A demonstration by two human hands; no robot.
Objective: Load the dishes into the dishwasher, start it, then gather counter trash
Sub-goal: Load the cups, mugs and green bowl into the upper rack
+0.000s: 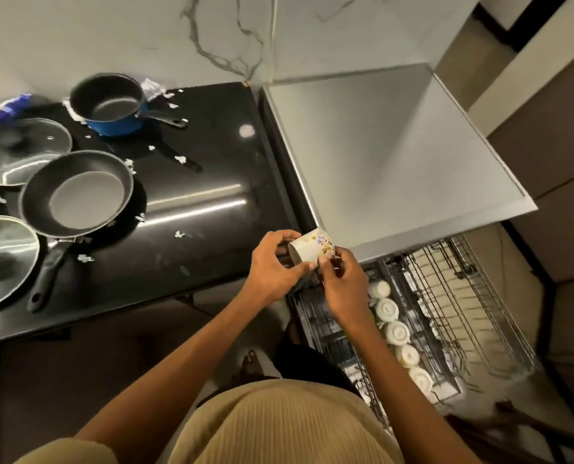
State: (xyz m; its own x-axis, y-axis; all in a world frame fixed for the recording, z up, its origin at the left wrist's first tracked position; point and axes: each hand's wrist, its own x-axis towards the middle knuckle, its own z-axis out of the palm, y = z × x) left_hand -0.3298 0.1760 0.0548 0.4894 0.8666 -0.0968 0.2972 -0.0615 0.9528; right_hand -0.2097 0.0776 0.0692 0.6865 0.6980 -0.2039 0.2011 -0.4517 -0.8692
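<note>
Together, both hands, left [272,266] and right [341,283], fingers curled around tilted floral cup [310,249] above rack [446,313].

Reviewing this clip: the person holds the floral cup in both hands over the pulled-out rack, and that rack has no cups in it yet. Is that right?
Not quite. The head view shows both hands, left and right, on the floral cup over the rack, but a row of white cups already sits in it, upside down.

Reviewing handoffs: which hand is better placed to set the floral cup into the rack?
Right. Both hands hold the floral cup, but the right hand lies directly over the rack, beside the cup row; the left hand is counter-side.
</note>
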